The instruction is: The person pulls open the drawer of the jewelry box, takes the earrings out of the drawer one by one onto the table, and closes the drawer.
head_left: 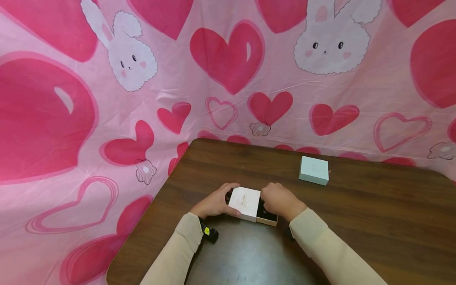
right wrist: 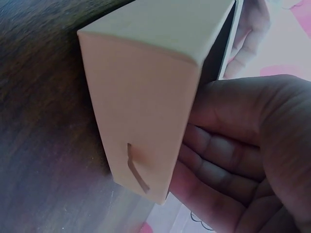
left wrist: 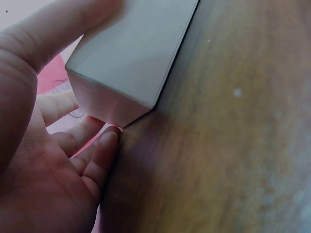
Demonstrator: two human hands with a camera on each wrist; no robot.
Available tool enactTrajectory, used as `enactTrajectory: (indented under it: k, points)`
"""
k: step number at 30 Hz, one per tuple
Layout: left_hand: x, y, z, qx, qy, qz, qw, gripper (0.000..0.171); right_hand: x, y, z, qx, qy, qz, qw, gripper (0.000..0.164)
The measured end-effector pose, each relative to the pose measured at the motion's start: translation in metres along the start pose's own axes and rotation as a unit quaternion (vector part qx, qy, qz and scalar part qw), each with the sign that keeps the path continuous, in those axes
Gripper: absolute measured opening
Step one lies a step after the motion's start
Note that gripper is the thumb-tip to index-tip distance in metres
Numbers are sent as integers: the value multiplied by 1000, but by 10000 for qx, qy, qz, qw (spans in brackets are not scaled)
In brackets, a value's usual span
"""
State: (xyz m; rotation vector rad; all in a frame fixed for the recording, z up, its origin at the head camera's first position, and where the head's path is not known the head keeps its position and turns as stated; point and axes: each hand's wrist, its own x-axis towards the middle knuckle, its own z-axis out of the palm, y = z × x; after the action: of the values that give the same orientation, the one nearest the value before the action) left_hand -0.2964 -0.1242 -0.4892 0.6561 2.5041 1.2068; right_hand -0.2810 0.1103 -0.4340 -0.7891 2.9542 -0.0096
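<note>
White box [head_left: 245,201] on the table [head_left: 374,221], flat, drawer [head_left: 268,221] partly out. Pale box [head_left: 314,170] also on the table, beyond and right of the white box, well apart; right hand [head_left: 281,201] sits partly between the two. Cloth [head_left: 178,95] with hearts and rabbits hangs behind the white box and to its left. Black wrist device [head_left: 211,233] nearer the wearer than the white box, on the left wrist. Right hand covers the far part of the drawer's dark insert [head_left: 263,212]. Drawer points right from the white box, ribbon [right wrist: 137,170] on its end face; long axis of the pair runs left to right, right end slightly nearer the wearer. Left hand [head_left: 215,201] grips the white box's left part, thumb on the near side, fingers at the far side. Right-hand fingers curled over the drawer; cannot tell what they pinch. Count: two boxes, one drawer, one ribbon, two rabbits.
</note>
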Motion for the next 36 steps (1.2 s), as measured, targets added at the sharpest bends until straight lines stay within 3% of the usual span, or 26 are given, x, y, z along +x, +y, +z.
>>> enactTrajectory:
  k: [8, 15, 25, 36]
  points:
    - [1, -1, 0, 26, 26, 7, 10000, 98, 0, 2, -2, 432, -66, -38, 9990, 15]
    - [0, 1, 0, 95, 46, 71, 9999, 99, 2, 6, 1, 818, 40, -151, 9965, 12]
    - [1, 1, 1, 91, 42, 34, 9999, 98, 2, 10, 1, 1018, -234, -49, 9945, 14]
    - [1, -1, 1, 152, 56, -25, 9999, 99, -1, 11, 0, 1011, -246, -142, 9945, 19]
